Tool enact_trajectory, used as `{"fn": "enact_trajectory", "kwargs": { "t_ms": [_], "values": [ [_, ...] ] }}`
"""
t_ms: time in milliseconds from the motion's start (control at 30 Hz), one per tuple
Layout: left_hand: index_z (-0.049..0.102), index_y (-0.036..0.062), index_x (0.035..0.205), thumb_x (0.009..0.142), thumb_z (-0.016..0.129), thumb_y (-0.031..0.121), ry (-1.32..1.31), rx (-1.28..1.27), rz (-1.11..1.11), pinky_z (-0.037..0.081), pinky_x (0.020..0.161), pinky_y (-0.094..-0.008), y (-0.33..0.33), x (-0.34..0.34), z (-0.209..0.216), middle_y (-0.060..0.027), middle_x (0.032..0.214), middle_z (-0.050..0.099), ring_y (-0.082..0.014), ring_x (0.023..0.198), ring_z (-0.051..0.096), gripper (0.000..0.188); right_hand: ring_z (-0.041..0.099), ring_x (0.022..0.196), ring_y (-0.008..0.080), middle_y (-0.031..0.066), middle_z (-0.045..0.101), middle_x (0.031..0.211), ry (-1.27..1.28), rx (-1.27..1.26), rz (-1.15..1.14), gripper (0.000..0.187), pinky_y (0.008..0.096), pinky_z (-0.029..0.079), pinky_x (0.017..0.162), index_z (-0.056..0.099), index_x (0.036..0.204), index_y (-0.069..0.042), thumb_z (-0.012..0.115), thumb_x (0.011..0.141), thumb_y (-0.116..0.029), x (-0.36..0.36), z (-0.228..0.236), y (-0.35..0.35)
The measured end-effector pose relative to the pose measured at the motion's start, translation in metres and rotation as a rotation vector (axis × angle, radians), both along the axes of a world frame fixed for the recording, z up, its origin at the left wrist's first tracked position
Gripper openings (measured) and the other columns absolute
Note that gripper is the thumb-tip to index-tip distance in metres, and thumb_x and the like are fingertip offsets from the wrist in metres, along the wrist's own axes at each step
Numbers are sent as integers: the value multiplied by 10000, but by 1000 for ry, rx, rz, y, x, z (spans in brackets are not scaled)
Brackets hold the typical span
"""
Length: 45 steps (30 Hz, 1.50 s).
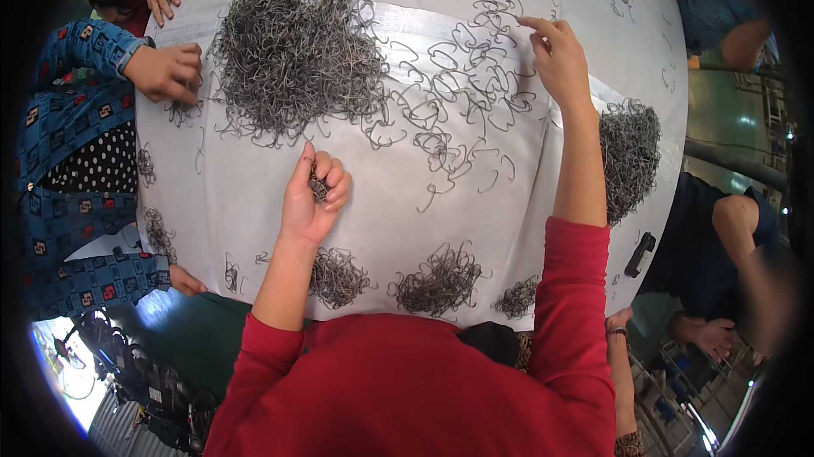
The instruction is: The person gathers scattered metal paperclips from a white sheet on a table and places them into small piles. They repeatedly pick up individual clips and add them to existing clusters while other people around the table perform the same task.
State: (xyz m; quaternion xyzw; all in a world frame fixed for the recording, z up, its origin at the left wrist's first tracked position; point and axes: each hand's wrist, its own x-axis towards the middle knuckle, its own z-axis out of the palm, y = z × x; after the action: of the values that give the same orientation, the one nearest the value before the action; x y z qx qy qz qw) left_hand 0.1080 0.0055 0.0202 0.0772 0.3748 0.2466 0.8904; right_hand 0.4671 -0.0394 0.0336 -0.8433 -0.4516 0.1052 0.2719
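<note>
My left hand is closed around a small bunch of dark wire hooks, just in front of the big heap. My right hand is stretched over the table with its index finger extended and thumb apart. Its fingertips are beside loose wire hooks scattered thinly across the middle. I see nothing held in it. The big heap of wire hooks lies to the left of the scattered ones. Closer to me are smaller piles, among them one pile in the middle and another pile near my left forearm.
A white sheet covers the table. Another heap of hooks lies right of my forearm, with a black object near the edge. At left, a co-worker's hand is over a small pile. Other people stand on the right.
</note>
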Motion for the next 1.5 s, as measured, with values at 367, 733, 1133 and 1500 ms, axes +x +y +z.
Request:
{"fn": "enact_trajectory", "kwargs": {
  "t_ms": [367, 733, 1133, 1500],
  "values": [
    [543, 39, 968, 976, 446, 274, 1, 175, -97, 358, 517, -219, -5, -1, -11, -64, 858, 523, -142, 704, 489, 255, 581, 835, 270, 115, 574, 929, 35, -134, 36, 277, 347, 459, 766, 683, 943, -88, 467, 801, 12, -8, -4, -49],
    [555, 30, 965, 986, 395, 301, -101, 56, -29, 413, 637, -287, -7, 7, -7, -77, 885, 523, -191, 819, 492, 316, 584, 885, 255, 78, 582, 970, 10, -43, 107, 260, 359, 470, 775, 693, 972, -188, 492, 848, -77, -6, -22, 1],
    [546, 28, 1009, 949, 518, 245, -49, 119, -86, 385, 596, -258, -10, 2, -16, -28, 797, 488, -143, 722, 461, 228, 631, 816, 249, 70, 661, 908, 49, -109, -122, 166, 364, 488, 724, 699, 904, -129, 628, 794, -232, 34, -21, 4],
    [499, 75, 769, 982, 408, 370, -74, 59, -106, 363, 569, -248, -26, 7, -17, -23, 717, 488, -130, 654, 437, 376, 616, 892, 359, 209, 625, 986, -403, -390, -33, 329, 462, 491, 730, 605, 980, -4, 559, 845, -300, 63, -82, 30]
  ]
}}
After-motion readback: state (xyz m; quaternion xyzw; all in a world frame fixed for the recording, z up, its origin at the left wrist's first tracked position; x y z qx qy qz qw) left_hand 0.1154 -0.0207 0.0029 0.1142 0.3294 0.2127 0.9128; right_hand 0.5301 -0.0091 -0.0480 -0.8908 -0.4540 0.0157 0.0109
